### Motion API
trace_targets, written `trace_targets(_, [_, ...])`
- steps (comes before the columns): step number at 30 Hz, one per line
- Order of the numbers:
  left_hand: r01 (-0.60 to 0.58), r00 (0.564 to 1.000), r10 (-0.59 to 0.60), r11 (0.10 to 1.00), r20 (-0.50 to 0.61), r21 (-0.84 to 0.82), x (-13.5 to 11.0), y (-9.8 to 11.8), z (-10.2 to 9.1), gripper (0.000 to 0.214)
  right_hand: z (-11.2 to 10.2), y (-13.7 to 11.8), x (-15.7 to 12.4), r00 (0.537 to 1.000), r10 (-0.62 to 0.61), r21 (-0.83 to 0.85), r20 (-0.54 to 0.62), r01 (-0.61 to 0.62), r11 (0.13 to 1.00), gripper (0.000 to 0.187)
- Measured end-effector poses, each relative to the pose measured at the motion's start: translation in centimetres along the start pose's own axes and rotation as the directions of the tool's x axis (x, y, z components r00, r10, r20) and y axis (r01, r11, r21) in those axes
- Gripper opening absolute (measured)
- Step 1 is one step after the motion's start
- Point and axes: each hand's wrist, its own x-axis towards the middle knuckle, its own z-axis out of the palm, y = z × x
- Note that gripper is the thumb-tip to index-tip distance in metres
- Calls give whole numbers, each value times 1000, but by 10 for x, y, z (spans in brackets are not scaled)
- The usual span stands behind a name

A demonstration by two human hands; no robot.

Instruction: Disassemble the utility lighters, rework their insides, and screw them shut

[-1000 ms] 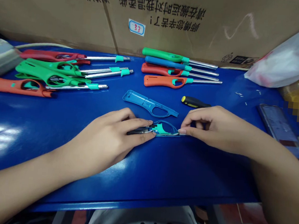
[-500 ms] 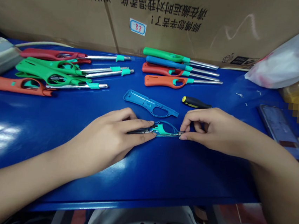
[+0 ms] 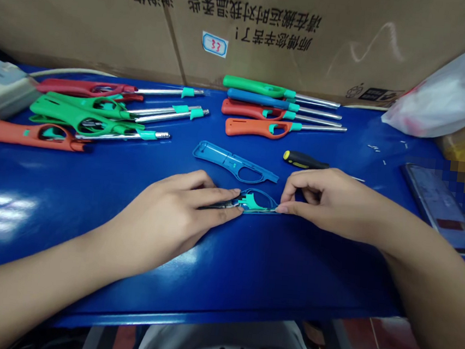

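left hand (image 3: 179,210) is gripping the handle end of an opened blue lighter (image 3: 251,202), thumb and fingers pressing from both sides and covering much of it. the lighter is lying on the blue tabletop (image 3: 221,294), directly in front of the person. right hand (image 3: 324,200) is pinching the lighter's front end between thumb and fingertips; the exact piece in the pinch is hiding behind the fingers. between the hands, a green trigger (image 3: 250,200) is showing inside the frame.

a loose blue shell half (image 3: 228,160) is lying just beyond, apart from the lighter. a black-and-yellow screwdriver (image 3: 305,160) is resting behind the right hand, which is partly covering its shaft. farther back, a row of four lighters (image 3: 247,127) is lying with metal tubes pointing right. a looser lighter group (image 3: 60,108), red, green and orange, is sitting at left. a phone (image 3: 439,202) is lying beyond the right forearm.
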Motion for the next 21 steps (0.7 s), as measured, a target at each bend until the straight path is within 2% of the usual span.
trace_targets(5, [3,1000,-3,1000,12,16,0,0,0,33,1,-1,-1,1000,0,24,5,-1,1000,20])
trace_targets(11, [12,1000,-12,999,8,30,2,2,1,33,8,-7,-1,998,-28,-30,-53,27,999,20])
trace_targets(16, [16,1000,-16,1000,5,25,1,3,2,33,9,-6,0,997,-58,-41,-51,56,998,20])
trace_targets(21, [18,1000,-18,999,4,33,1,2,2,33,9,-6,0,998,-33,-34,-61,31,999,21])
